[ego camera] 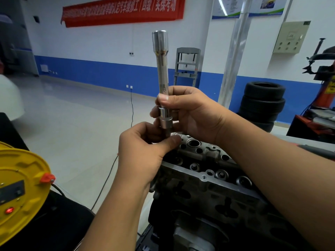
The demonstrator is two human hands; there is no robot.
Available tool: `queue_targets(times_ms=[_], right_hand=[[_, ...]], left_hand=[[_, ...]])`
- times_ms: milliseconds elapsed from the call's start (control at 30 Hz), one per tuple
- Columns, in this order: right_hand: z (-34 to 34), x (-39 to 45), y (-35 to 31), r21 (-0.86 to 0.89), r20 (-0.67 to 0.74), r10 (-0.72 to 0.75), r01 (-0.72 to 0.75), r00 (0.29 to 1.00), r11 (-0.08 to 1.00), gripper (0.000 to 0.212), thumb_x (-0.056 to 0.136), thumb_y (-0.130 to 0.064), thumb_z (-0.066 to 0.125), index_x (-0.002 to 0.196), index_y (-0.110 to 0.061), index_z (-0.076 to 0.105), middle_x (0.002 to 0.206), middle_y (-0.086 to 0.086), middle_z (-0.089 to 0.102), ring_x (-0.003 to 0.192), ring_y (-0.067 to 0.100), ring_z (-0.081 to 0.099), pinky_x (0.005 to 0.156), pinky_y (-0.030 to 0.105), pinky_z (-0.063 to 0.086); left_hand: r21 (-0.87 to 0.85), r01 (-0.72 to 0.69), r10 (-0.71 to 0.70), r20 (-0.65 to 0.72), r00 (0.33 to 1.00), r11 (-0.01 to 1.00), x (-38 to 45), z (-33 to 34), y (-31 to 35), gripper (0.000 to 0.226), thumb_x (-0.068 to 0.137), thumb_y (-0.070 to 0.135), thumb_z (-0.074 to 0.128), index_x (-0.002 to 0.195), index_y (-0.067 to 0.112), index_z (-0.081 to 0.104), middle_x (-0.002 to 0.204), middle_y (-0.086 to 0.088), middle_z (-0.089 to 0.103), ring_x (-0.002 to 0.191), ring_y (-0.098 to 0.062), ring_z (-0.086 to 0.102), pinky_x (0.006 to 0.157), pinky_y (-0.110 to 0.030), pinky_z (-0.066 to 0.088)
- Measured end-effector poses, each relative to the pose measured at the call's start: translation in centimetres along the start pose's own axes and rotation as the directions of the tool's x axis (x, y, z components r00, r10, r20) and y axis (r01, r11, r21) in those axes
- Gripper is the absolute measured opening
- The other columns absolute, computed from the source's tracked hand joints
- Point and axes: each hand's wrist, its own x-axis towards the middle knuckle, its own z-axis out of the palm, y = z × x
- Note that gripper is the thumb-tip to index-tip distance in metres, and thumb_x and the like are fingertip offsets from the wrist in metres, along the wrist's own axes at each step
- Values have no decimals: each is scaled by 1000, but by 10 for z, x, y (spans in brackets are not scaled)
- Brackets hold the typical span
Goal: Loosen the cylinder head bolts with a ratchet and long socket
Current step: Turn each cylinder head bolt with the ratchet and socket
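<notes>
Standing lower centre to lower right: cylinder head (208,180), grey metal, round bores facing up. Lower left: yellow cable reel (20,192), red lamp lit. Centre frame, above the head: long socket (161,69), chrome, long axis upright, wider end topmost. Right hand (188,109) grips its lower shaft, fingers curled round it. Left hand (145,147) pinches the short piece at its bottom end with thumb and fingertips. Beyond: pale glossy floor, stacked tyres (262,104) at right, blue-and-white wall, red banner (123,9) upper centre.
</notes>
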Motion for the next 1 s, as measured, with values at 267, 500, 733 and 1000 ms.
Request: queue_targets(times_ms=[267, 500, 733, 1000], right_hand=[[-2, -1, -1, 14, -38, 1, 0, 999, 1000, 11, 87, -23, 71, 88, -14, 64, 87, 10, 75, 75, 25, 70, 74, 38, 57], [1, -1, -2, 6, -15, 2, -2, 1000, 1000, 13, 86, -24, 71, 89, -14, 65, 88, 9, 74, 78, 26, 71, 73, 36, 59], [0, 0, -1, 25, -24, 3, -2, 1000, 1000, 16, 85, -24, 70, 91, -12, 63, 86, 10, 74, 79, 28, 71, 75, 38, 58], [-1, 0, -2, 15, -52, -3, 4, 999, 1000, 15, 83, -26, 71, 88, -14, 64, 86, 9, 73, 74, 24, 69, 74, 37, 56]], left_hand=[[61, 19, -26, 131, 991, 998, 0, -4, 3, 21, 98, 10, 71, 96, 28, 80, 93, 11, 81, 92, -7, 77, 97, -44, 57], [38, -9, 8, 27, 1000, 999, 0, -2, 3, 20, 81, 20, 89, 82, 37, 80, 84, 7, 80, 87, -24, 76, 89, -47, 60], [55, 6, -10, 58, 998, 998, 0, -2, 2, 18, 91, 10, 79, 88, 28, 79, 86, 10, 80, 87, -11, 77, 95, -47, 59], [19, 42, -45, 167, 985, 999, 1, -4, 3, 22, 101, 13, 67, 96, 30, 80, 96, 8, 81, 97, -15, 77, 100, -46, 56]])
